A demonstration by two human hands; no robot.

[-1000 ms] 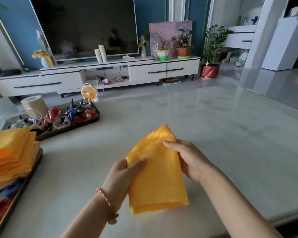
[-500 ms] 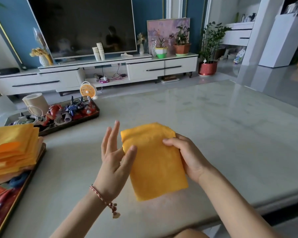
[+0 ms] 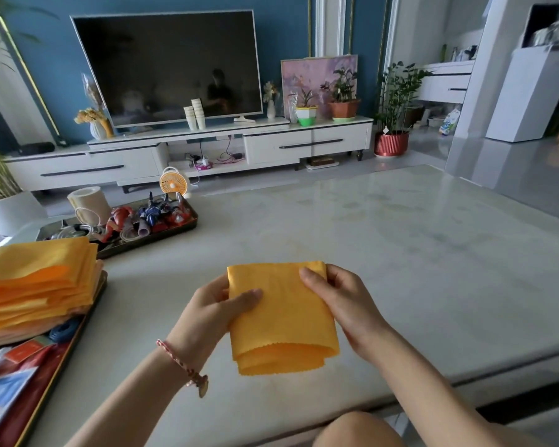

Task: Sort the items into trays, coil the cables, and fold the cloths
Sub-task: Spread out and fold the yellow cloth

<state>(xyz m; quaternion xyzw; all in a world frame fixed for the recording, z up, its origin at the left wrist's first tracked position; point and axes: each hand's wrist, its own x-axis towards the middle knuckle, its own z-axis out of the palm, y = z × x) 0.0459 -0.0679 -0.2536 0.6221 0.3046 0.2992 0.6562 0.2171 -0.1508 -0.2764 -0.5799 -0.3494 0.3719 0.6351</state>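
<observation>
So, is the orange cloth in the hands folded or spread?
Folded: the orange cloth shows doubled layers at its lower edge.

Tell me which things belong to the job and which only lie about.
Job: folded orange cloth in left hand and right hand; stack of folded orange cloths; dark tray of toys, cables.
Lying about: black television; small orange fan; white paper cups.

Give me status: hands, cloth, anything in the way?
Both hands busy: left hand and right hand grip the folded orange cloth. At left, the stack of folded cloths. Nothing seen in the way.
</observation>
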